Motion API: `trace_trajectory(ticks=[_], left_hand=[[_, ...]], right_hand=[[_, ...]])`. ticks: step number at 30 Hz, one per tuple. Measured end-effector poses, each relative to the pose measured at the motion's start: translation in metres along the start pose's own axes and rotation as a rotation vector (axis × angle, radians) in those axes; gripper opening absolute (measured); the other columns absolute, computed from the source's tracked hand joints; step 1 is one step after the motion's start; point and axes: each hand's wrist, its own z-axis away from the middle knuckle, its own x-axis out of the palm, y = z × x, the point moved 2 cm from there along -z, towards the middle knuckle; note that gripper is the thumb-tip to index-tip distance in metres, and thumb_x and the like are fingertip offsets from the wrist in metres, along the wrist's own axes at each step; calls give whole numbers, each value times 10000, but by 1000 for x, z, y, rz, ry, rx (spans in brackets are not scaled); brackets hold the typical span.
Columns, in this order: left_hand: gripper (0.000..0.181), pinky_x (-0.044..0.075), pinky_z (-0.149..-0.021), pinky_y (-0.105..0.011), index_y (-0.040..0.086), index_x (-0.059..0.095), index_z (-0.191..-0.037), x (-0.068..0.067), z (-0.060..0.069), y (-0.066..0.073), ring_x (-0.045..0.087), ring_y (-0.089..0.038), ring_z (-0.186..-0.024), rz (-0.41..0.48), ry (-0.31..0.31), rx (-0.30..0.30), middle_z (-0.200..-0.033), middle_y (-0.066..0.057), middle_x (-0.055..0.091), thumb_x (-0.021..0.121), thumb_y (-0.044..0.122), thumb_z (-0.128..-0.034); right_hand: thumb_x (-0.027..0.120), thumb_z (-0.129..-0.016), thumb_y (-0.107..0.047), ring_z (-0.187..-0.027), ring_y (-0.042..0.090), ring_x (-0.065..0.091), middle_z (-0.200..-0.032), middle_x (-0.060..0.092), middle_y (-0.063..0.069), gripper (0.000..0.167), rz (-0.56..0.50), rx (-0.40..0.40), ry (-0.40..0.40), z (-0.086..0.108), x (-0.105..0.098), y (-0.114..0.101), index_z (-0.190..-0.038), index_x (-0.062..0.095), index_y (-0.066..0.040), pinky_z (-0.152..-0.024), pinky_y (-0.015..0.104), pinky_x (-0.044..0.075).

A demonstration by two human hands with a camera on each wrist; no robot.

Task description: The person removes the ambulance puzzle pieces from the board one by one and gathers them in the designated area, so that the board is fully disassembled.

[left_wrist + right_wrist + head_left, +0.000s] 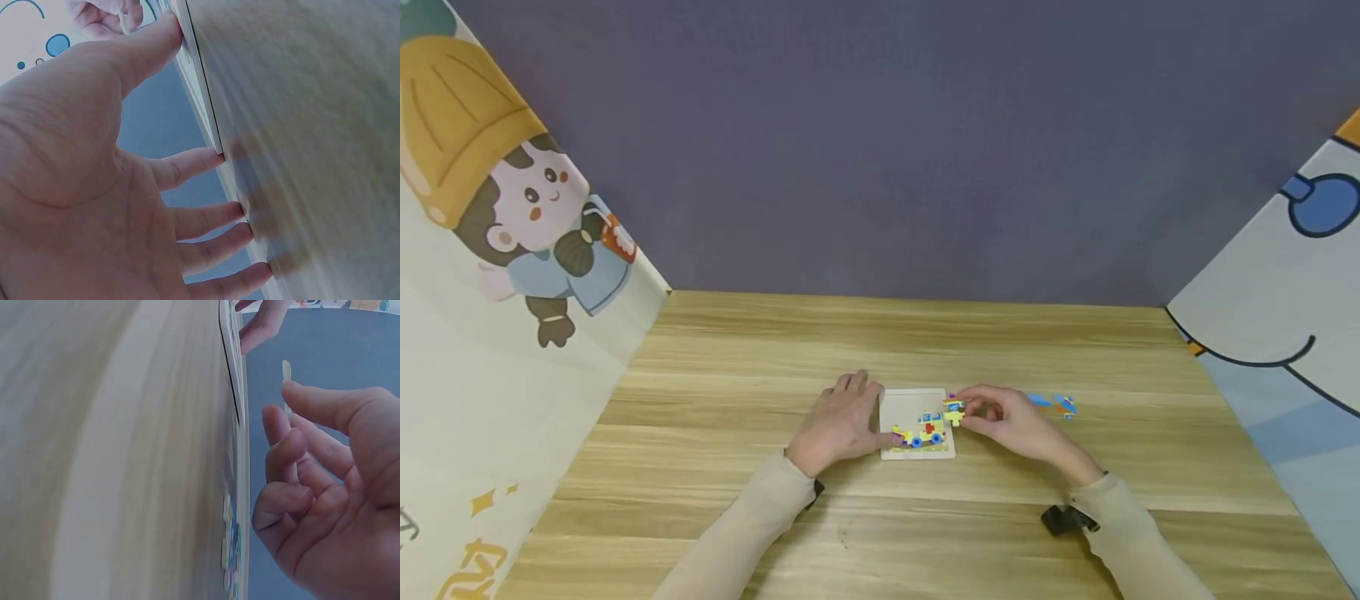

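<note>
Puzzle piece (954, 412), level, long axis fore-and-aft

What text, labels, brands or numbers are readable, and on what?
None readable.
Left wall: gold marks, perhaps lettering, and a grey mark; both cut off by the picture edge, unreadable.
Board, held piece, loose pieces: any print is too small to read.
</note>
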Motion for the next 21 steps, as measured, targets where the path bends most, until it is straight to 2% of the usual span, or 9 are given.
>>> trace_trajectory(ticks=[7,15,21], left_hand=[[952,378,-1235,-628,130,510,-1556,1,0,0,348,-435,-1565,-8,-2,2,-1709,-235,334,769,715,-850],[944,383,-1229,-633,124,513,-1552,2,-1,0,354,-444,-1558,-9,-2,8,-1702,-240,343,766,710,-856],[952,383,-1232,-625,130,512,-1556,0,-1,0,348,-430,-1563,-22,-6,3,-1706,-228,341,762,722,-853]], right_hand=[[773,-997,-272,-648,80,524,-1021,740,-10,326,-5,23,14,10,-10,11,-1312,723,-206,-592,238,445],[787,-982,-233,-634,60,529,-1012,745,3,339,-5,50,40,23,-21,19,-1307,718,-164,-569,222,442],[789,-972,-179,-632,70,557,-993,762,28,349,-44,59,47,32,-29,29,-1305,707,-115,-575,222,455]])
